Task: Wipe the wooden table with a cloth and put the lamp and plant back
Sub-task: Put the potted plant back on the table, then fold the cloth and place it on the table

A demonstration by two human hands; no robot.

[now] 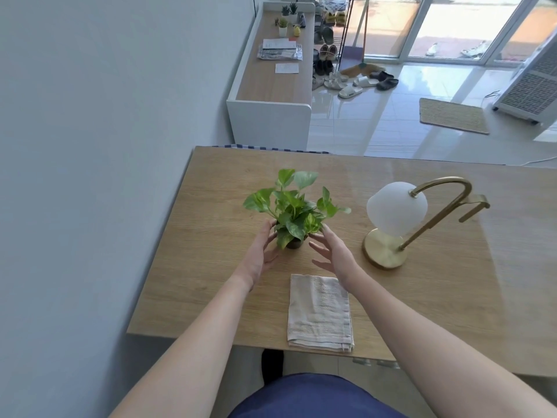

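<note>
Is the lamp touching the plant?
Apart. The head view shows a strip of bare wooden table between the leaves of the plant and the lamp.

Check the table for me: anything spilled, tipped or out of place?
Nothing stands out. The plant is upright between the left hand and right hand, the lamp stands upright, the folded cloth lies flat by the near edge of the table. No spill shows.
</note>
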